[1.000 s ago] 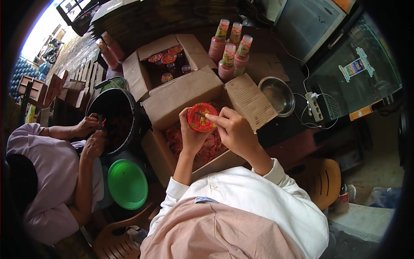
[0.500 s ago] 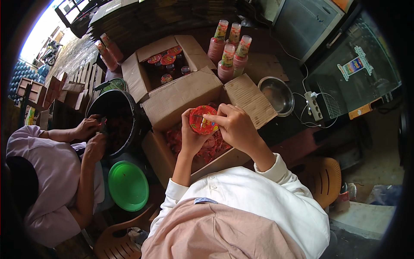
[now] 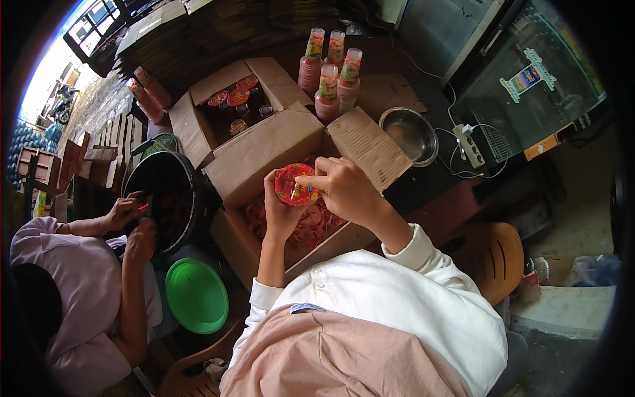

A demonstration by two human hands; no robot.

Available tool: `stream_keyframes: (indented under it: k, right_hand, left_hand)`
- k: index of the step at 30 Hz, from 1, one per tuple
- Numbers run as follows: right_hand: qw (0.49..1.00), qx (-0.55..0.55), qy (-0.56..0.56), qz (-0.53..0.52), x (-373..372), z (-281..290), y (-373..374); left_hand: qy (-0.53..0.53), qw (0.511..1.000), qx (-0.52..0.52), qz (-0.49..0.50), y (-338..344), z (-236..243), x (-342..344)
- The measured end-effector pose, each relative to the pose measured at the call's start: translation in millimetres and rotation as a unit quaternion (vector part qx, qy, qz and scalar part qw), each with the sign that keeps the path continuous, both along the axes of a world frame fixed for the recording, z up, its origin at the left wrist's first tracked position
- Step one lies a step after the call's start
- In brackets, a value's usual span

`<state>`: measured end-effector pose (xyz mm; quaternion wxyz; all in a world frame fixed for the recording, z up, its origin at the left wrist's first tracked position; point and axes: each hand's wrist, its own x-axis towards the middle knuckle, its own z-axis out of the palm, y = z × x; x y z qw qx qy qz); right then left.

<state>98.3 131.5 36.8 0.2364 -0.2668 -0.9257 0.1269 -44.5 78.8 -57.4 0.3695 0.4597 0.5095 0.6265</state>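
My left hand (image 3: 281,208) is wrapped round the side of a sealed cup (image 3: 296,185), whose round red printed lid faces up. Over the lid's right part reaches my right hand (image 3: 347,188), fingers curled and index fingertip on the film. A thin dark line crosses the lid by that fingertip; whether it is a slit or a small tool I cannot tell. Below both hands is an open cardboard box (image 3: 231,248) holding crumpled red film scraps (image 3: 317,231). Behind it, another open cardboard box (image 3: 188,135) contains several red-lidded cups (image 3: 238,98).
Stacked cups (image 3: 329,83) stand behind the boxes; a steel bowl (image 3: 413,135) and power strip (image 3: 468,145) are right. Left, a co-worker's hands (image 3: 135,228) work at a black bucket (image 3: 192,192). A green basin (image 3: 196,296) and chair (image 3: 493,261) flank me.
The whole view has shifted slightly, putting the boxes and cups further left in the picture. Both hands keep nearly the same hold, with the right fingertip still on the lid.
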Motion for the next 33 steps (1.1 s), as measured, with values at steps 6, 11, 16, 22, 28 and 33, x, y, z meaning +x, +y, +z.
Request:
stream_keyframes:
  k: [6, 11, 16, 22, 28, 33]
  right_hand:
    - [1.000, 0.012, 0.003, 0.012, -3.9, 2.2, -1.0]
    - [1.000, 0.014, 0.009, 0.017, -8.8, -0.7, -2.5]
    - [1.000, 0.003, 0.004, 0.022, -11.5, 0.5, -2.0]
    - [0.999, -0.006, -0.009, 0.034, -12.6, 1.7, -2.5]
    - [0.999, 0.017, -0.015, 0.045, -16.7, 1.6, -10.1]
    - [0.998, 0.006, -0.018, 0.051, -11.5, 7.3, -15.1]
  left_hand:
    - [-0.022, 1.000, 0.003, 0.004, -4.8, 0.7, -3.9]
    - [-0.004, 1.000, 0.009, 0.021, -6.5, 0.0, -6.8]
    - [0.036, 0.999, -0.005, 0.030, -10.5, 5.7, -12.0]
    - [0.091, 0.995, 0.001, 0.046, -16.6, 8.6, -12.4]
    - [0.036, 0.999, 0.012, 0.040, -23.1, 1.1, -13.1]
    - [0.058, 0.997, 0.014, 0.047, -28.5, 1.1, -13.7]
